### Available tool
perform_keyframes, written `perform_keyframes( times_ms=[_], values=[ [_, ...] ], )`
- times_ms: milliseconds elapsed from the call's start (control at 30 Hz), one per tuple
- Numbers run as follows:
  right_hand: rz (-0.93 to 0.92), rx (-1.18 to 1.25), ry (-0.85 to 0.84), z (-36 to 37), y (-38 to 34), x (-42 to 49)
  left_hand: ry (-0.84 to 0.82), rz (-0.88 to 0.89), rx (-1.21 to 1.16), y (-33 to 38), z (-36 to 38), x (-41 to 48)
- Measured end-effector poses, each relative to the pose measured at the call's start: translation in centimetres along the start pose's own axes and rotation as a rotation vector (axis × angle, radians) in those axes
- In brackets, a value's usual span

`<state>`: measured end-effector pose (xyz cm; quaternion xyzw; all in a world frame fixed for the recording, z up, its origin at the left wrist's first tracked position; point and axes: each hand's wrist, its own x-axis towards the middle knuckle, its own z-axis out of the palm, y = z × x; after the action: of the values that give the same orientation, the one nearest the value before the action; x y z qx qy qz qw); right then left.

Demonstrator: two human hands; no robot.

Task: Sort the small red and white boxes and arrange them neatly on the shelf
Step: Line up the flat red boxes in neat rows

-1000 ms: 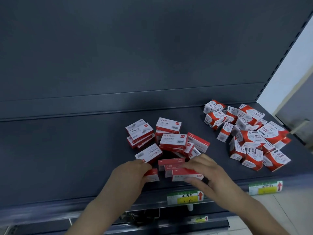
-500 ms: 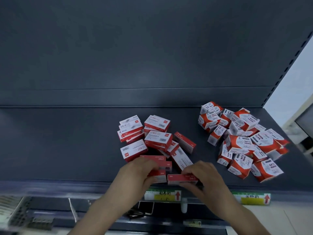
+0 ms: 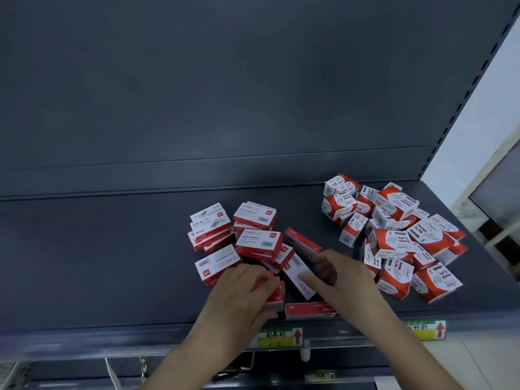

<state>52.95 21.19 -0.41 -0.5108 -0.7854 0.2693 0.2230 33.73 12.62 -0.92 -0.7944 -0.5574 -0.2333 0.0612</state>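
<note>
My left hand point(image 3: 242, 294) grips a short stack of flat red-and-white cardboard boxes point(image 3: 277, 296) on the dark grey metal shelf point(image 3: 98, 263); my right hand point(image 3: 337, 274) is blurred, so I cannot tell its grip

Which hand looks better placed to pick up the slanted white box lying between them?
Probably the right hand: its fingertips touch the slanted white box, while the left hand is occupied, holding a small stack of boxes near the front edge of the shelf.
</note>
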Motion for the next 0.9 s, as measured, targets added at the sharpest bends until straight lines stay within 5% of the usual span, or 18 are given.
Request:
perform_keyframes(
  times_ms=[233,467,700,900],
  values=[
    [0.137,-0.049,-0.164,0.4,-1.0,1.7,0.035,0.040,0.045,-0.6,0.6,-0.6],
    [0.197,0.203,-0.158,-0.5,-0.3,1.6,-0.038,-0.037,-0.072,-1.4,0.2,-1.0],
    [-0.033,0.100,-0.250,-3.7,-0.5,0.1,-0.332,-0.335,-0.122,-1.2,-2.0,0.8],
    [-0.227,0.029,-0.301,-1.8,-1.0,-0.7,-0.446,-0.259,-0.122,-1.1,-2.0,1.8]
  ],
)
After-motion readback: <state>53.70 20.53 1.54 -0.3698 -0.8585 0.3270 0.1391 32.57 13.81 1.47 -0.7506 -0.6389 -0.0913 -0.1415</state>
